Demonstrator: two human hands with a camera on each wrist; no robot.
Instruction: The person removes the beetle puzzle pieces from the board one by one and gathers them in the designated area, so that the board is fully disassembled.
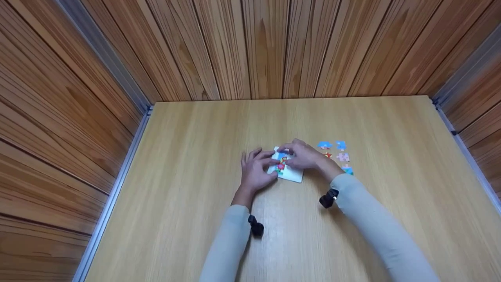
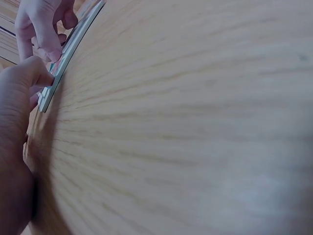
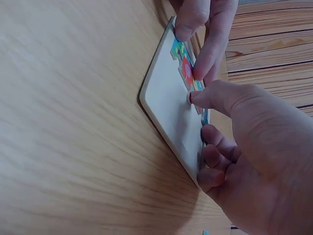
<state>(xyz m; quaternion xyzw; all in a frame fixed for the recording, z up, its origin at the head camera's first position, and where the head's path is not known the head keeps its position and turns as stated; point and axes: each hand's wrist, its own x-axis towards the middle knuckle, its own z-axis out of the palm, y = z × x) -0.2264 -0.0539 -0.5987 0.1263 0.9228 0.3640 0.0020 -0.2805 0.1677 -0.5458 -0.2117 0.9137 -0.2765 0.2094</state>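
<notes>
A small white jigsaw board (image 1: 294, 175) lies tilted on the table, partly filled with joined colourful puzzle pieces (image 3: 186, 69). My left hand (image 1: 256, 172) rests at the board's left side, thumb near the front corner and a fingertip touching the red part of the picture. From the right, my right hand (image 1: 303, 156) reaches over the board. Its thumb and curled fingers hold the edges of a puzzle piece at the picture's upper part, mostly hidden by the fingers. In the right wrist view, bare white board (image 3: 166, 93) shows beside the joined pieces.
Several loose puzzle pieces lie right of the board, among them a blue one (image 1: 324, 145), another blue one (image 1: 341, 145) and a pink one (image 1: 343, 157). My right forearm passes close to a teal piece (image 1: 347, 170). Wood-grain walls (image 1: 266, 51) enclose the table (image 1: 188, 156).
</notes>
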